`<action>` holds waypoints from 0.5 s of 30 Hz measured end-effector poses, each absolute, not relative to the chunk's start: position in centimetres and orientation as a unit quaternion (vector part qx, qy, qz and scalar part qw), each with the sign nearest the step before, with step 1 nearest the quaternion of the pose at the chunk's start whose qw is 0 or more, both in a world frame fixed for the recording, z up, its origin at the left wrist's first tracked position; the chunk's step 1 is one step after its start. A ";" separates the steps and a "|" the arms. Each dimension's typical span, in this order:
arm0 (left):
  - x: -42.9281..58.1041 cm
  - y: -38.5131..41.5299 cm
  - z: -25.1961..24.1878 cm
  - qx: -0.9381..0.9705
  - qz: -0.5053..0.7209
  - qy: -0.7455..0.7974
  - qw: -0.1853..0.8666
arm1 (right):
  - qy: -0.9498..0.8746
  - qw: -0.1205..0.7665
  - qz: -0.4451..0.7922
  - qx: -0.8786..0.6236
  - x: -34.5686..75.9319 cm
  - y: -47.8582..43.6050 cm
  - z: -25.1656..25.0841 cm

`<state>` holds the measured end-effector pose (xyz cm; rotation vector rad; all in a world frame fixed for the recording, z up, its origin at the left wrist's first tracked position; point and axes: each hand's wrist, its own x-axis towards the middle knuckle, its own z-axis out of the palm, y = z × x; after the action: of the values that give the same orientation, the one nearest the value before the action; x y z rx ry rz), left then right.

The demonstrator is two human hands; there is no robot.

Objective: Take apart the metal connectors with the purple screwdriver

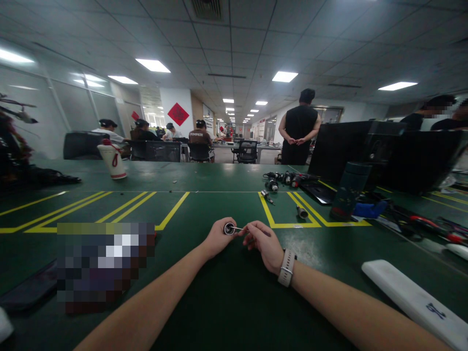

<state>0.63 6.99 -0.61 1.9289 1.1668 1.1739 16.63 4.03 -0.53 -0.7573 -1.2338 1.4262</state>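
Note:
Just above the green table, my left hand (218,238) is closed around a small round metal housing (229,228), its open end turned towards me. My right hand (263,243), wearing a pale watch strap, pinches a thin metal tool (238,228) whose tip reaches the opening of the housing. Whether the tool is a pick, a driver or tweezers cannot be made out. Beyond the right hand, inside the yellow tape lines, lie a metal cup-shaped part (302,212) and a small metal connector-like piece (266,196).
Several metal parts with cables (285,180) lie farther back. A dark bottle (350,190) stands right, before black monitors (354,146). A long white block (413,297) lies front right. At left are a blurred-out object (106,265), a dark phone-like slab (31,287) and a white cup (112,161).

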 end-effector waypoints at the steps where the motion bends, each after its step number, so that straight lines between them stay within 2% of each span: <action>1: 0.6 7.0 -0.7 0.725 0.441 0.441 0.293 | -0.517 0.527 0.595 -0.317 16.6 4.0 -0.5; 15: 0.6 7.0 -0.6 0.726 0.438 0.454 0.274 | -0.519 0.524 0.600 -0.312 16.5 4.2 -0.7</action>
<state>0.60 7.02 -0.60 1.9518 1.2206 1.1781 16.52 4.18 -0.66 -0.7457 -1.2411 1.4349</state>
